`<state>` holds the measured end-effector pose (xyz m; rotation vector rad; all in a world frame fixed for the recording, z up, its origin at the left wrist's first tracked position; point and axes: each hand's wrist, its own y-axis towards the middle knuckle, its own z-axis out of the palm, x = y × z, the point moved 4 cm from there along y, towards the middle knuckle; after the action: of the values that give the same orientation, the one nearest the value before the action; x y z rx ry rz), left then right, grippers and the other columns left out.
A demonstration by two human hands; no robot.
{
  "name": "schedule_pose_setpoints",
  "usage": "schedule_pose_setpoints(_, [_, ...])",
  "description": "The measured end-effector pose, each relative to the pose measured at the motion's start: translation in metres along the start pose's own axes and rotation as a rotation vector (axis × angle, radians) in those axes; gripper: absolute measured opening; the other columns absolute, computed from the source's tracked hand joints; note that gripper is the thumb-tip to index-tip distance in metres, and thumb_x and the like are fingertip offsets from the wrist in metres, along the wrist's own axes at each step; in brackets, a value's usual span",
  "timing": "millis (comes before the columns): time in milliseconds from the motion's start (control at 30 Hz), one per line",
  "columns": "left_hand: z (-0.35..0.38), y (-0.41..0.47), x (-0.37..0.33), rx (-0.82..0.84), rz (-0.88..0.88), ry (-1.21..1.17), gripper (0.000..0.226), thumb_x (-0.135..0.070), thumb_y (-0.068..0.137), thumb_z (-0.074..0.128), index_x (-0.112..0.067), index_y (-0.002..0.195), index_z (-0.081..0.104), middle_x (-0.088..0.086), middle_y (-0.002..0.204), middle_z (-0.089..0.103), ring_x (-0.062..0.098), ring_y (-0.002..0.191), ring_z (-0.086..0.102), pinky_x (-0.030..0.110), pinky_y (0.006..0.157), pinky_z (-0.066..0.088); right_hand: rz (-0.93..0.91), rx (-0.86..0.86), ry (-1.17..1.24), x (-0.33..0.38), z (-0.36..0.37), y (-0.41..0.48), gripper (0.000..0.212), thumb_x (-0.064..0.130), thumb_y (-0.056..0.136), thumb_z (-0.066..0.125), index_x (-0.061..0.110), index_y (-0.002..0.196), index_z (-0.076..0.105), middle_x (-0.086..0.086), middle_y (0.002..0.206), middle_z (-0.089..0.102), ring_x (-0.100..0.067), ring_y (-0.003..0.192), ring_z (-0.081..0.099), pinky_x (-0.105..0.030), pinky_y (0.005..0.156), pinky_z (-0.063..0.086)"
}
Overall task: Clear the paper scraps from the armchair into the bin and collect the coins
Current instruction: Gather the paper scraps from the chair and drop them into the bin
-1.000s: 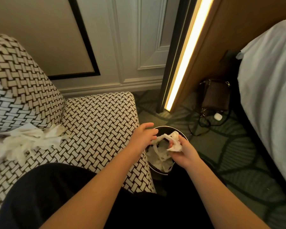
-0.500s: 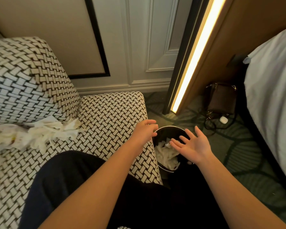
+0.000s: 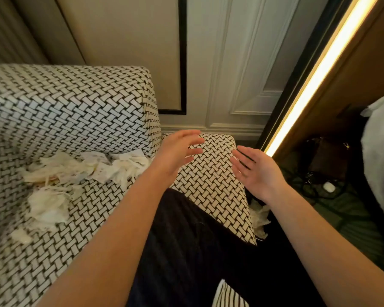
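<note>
White paper scraps (image 3: 84,169) lie piled on the seat of the black-and-white woven armchair (image 3: 75,107), against its backrest, with a second clump (image 3: 46,207) nearer the left. My left hand (image 3: 177,151) hovers above the seat's right part, fingers spread and empty. My right hand (image 3: 256,171) is held palm up over the seat's right edge, also empty. The bin is mostly hidden behind the seat corner and my right forearm; only the scraps inside it (image 3: 258,218) show. No coins are visible.
My dark-trousered leg (image 3: 186,240) rests on the seat's front. A lit vertical light strip (image 3: 315,74) and wood panel stand at right. A dark bag (image 3: 328,160), cables and a small white case (image 3: 328,187) lie on the floor beside the bed (image 3: 381,151).
My right hand let a wad of paper drop into the bin, then both hands rose away from the bin and moved over the seat. The view swung left toward the scrap pile.
</note>
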<state>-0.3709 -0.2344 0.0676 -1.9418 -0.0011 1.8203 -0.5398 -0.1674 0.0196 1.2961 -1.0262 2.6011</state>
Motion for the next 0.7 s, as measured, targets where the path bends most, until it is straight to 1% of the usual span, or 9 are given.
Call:
schedule_pose_setpoints(133, [-0.063,-0.016,-0.012,-0.09,0.057,-0.005,0.023,-0.018,0.096,0.05,-0.019,0.117,0.06,-0.003,0.107,0.069,0.015,0.098,0.066,0.035,0.092,0.049,-0.016,0.059,-0.127,-0.019,0.058,-0.013,0.015,0.017,0.093,0.055,0.013,0.105,0.063,-0.006,0.105,0.068,-0.018,0.094,0.065,-0.03,0.084,0.053])
schedule_pose_setpoints(267, [-0.128,-0.029,-0.006,-0.216,0.071,-0.022,0.016,-0.02,0.094,0.053,-0.023,0.105,0.064,-0.004,0.102,0.071,0.015,0.096,0.067,0.035,0.093,0.049,-0.021,0.183,-0.262,-0.052,0.119,-0.021,0.016,0.017,0.091,0.056,0.011,0.104,0.064,-0.005,0.101,0.069,-0.017,0.088,0.063,-0.028,0.078,0.052])
schedule_pose_setpoints(367, [-0.162,-0.036,0.007,-0.278,0.037,-0.018,0.018,-0.02,0.095,0.052,-0.022,0.109,0.063,-0.004,0.104,0.07,0.017,0.096,0.066,0.035,0.093,0.049,-0.038,0.246,-0.386,-0.074,0.149,-0.02,0.02,0.018,0.09,0.058,0.011,0.107,0.064,-0.003,0.098,0.068,-0.016,0.088,0.063,-0.028,0.077,0.051])
schedule_pose_setpoints(467, [-0.197,-0.044,0.025,-0.336,-0.015,-0.028,0.022,-0.02,0.096,0.05,-0.019,0.115,0.06,-0.002,0.106,0.069,0.019,0.099,0.065,0.035,0.093,0.048,-0.131,0.268,-0.655,-0.101,0.178,-0.008,0.015,0.02,0.091,0.056,0.015,0.103,0.065,0.001,0.103,0.066,-0.016,0.097,0.06,-0.033,0.09,0.048])
schedule_pose_setpoints(500, [-0.209,-0.047,0.033,-0.365,-0.04,-0.036,0.021,-0.02,0.096,0.05,-0.019,0.114,0.061,-0.001,0.106,0.068,0.02,0.1,0.064,0.036,0.093,0.048,-0.189,0.271,-0.781,-0.11,0.188,-0.004,0.018,0.021,0.092,0.055,0.015,0.106,0.065,0.005,0.106,0.063,-0.014,0.098,0.058,-0.031,0.09,0.046])
schedule_pose_setpoints(533, [-0.216,-0.048,0.039,-0.389,-0.062,-0.05,0.02,-0.02,0.096,0.05,-0.019,0.112,0.061,-0.001,0.105,0.068,0.02,0.1,0.064,0.036,0.093,0.048,-0.259,0.257,-0.905,-0.115,0.193,0.001,0.022,0.021,0.093,0.053,0.015,0.112,0.063,0.007,0.109,0.059,-0.01,0.095,0.055,-0.025,0.086,0.043])
schedule_pose_setpoints(600, [-0.23,-0.05,0.053,-0.428,-0.1,-0.076,0.02,-0.018,0.096,0.05,-0.018,0.112,0.062,0.0,0.105,0.069,0.02,0.1,0.064,0.035,0.092,0.049,-0.382,0.194,-1.106,-0.127,0.2,0.016,0.027,0.017,0.094,0.05,0.013,0.119,0.059,0.004,0.113,0.053,-0.005,0.084,0.051,-0.014,0.07,0.04])
schedule_pose_setpoints(633, [-0.234,-0.051,0.059,-0.437,-0.117,-0.077,0.02,-0.017,0.096,0.05,-0.018,0.112,0.062,0.0,0.106,0.068,0.02,0.1,0.064,0.035,0.092,0.048,-0.426,0.146,-1.192,-0.132,0.201,0.025,0.028,0.017,0.093,0.05,0.014,0.119,0.058,0.003,0.117,0.053,-0.007,0.087,0.052,-0.014,0.069,0.039])
schedule_pose_setpoints(700, [-0.238,-0.052,0.07,-0.445,-0.154,-0.081,0.017,-0.017,0.094,0.052,-0.02,0.106,0.063,-0.001,0.107,0.068,0.019,0.1,0.063,0.036,0.094,0.047,-0.496,0.049,-1.397,-0.14,0.198,0.043,0.032,0.02,0.089,0.05,0.02,0.12,0.057,-0.004,0.125,0.055,-0.021,0.111,0.05,-0.028,0.086,0.038])
